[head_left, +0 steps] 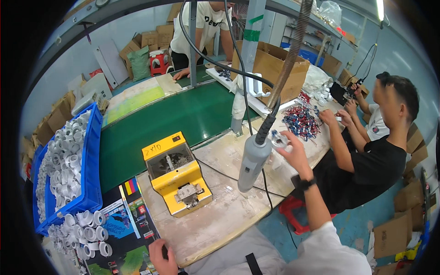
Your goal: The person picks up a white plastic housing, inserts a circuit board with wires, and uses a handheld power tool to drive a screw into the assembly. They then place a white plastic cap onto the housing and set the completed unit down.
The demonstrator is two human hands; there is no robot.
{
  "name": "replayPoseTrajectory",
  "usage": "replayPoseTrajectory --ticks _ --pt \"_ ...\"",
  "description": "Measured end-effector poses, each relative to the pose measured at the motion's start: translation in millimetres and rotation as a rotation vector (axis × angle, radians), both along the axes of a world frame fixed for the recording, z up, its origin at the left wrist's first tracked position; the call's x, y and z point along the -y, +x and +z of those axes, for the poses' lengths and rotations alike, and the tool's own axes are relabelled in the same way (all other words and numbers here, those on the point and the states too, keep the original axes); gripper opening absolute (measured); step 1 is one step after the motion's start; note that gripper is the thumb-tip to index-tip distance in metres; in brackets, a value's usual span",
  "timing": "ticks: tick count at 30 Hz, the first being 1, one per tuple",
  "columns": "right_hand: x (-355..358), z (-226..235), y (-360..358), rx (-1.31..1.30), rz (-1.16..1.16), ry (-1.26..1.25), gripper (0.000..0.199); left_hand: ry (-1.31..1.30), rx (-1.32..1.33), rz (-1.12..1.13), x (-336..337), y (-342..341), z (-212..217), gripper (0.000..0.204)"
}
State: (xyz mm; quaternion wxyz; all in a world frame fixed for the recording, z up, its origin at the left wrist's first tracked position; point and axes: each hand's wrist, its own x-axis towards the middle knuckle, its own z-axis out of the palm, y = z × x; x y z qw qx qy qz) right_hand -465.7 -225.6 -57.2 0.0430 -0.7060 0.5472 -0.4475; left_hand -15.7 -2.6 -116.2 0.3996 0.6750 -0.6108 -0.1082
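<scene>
A green conveyor belt (183, 114) runs across the far side of the workbench (215, 215), whose pale, worn top fills the middle of the view. Along the bench's left edge stands a blue crate (94, 160) heaped with white plastic ring fittings (64, 151); more of the same fittings (87, 233) lie loose on a printed sheet at the near left corner. Near the middle of the bench sits a yellow screw feeder box (176, 176), its hopper open at the back. A grey powered screwdriver (253, 160) hangs from a cable above the bench's right half, tip down, with nobody holding it.

The right hand (293, 153) is raised over the right edge of the bench, fingers closed around a small pale fitting (278, 140) held just beside the screwdriver's upper body. The left hand (161, 256) rests at the near edge, curled on a small dark item; whether it truly grips it cannot be told.

Judging by the heaped crate and loose pile, most of the fittings seem still to be handled; one piece is in hand, and no finished stack shows. Farther right, a seated person (376, 160) sorts red and blue wire pieces (300, 120).
</scene>
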Motion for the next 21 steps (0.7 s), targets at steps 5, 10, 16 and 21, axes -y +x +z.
replayPoseTrajectory --ticks 5,10,16,21 --pt "-105.3 65.2 42.9 -0.001 0.24 -0.084 0.057 -0.145 -0.269 -0.031 -29.9 -2.6 20.9 0.021" --pt "-142.7 85.0 94.3 0.108 0.723 -0.043 0.052 -0.269 -0.26 -0.403 -26.9 -24.9 41.0 0.046" --pt "-140.5 77.8 166.7 -0.001 1.093 0.071 0.052 -0.13 -0.53 -0.55 -11.5 -70.0 68.3 0.082" --pt "-146.2 67.3 202.3 0.114 1.242 0.103 0.06 -0.252 -0.678 -0.628 -20.1 -63.1 75.4 0.087"
